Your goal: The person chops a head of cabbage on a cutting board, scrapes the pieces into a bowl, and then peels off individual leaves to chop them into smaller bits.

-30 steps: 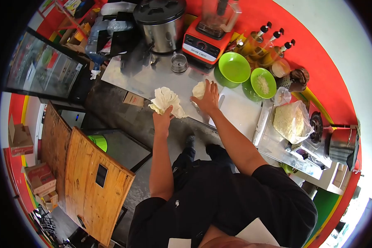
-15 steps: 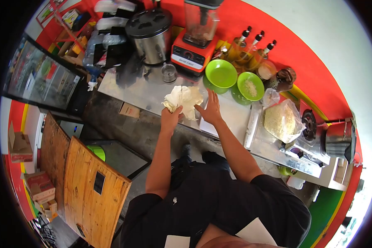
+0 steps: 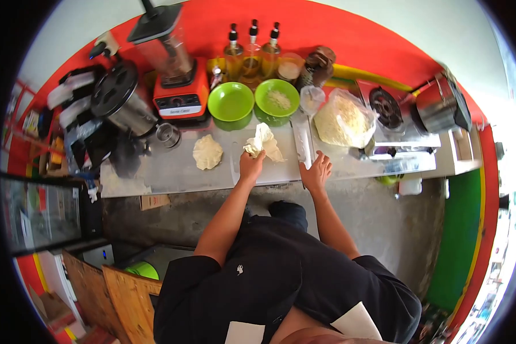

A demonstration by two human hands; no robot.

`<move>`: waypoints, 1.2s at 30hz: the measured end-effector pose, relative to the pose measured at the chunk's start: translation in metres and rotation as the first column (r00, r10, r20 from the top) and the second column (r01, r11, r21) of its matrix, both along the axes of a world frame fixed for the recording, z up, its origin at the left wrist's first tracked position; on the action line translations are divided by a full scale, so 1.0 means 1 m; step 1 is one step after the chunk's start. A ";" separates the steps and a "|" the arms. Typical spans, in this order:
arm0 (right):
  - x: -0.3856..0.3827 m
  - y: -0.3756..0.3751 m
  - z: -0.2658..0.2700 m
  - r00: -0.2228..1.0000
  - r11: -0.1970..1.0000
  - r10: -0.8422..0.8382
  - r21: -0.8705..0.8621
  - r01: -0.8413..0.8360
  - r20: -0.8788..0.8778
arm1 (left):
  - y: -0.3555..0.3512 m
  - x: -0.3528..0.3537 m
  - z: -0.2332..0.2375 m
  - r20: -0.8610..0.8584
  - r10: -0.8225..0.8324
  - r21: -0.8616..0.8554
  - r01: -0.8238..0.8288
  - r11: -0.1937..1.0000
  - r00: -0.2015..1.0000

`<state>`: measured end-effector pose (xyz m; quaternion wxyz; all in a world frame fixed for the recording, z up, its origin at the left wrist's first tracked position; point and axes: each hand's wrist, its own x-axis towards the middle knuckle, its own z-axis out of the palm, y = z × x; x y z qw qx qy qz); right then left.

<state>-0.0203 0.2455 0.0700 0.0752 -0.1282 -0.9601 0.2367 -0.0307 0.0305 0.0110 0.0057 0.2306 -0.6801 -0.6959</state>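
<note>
1. the wad (image 3: 262, 143), white and crumpled, sits mid-counter (image 3: 155, 172), just in front of the green bowl (image 3: 277, 97) with something crumbly in it. can't tell if it's cloth or a thin sheet of dough.
2. to me it looks really light and floppy, all folds and no stiffness, so it'd sag wherever it isn't held. if it's dough i'd guess it tears or sticks easily too. a gathered fistful at one end, like here, seems the sane place to grab it.
3. left hand (image 3: 250, 166): fingers closed around the near end of the wad, wrist pretty straight, arm reaching out over the counter edge.
4. right hand (image 3: 316, 172): empty, fingers spread, lying flat on the near edge of the counter, just beside the near end of the pin (image 3: 301, 143).
5. a flat dough round (image 3: 207, 153) lies apart to the left of the wad, and neither hand is on it.
</note>
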 end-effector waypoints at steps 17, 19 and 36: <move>0.013 0.013 -0.013 0.965 0.969 0.225 -0.133 -0.207 0.138 | -0.019 0.013 0.070 -0.262 -0.362 -0.919 -0.116 0.377 0.895; 0.012 0.013 -0.019 0.968 0.955 0.233 -0.209 -0.209 0.093 | -0.016 0.007 0.064 -0.206 -0.403 -0.934 -0.057 0.352 0.892; 0.035 -0.030 0.006 0.947 0.956 0.292 -0.075 -0.284 0.132 | 0.019 -0.040 0.043 0.086 -0.554 -0.964 0.209 0.163 0.828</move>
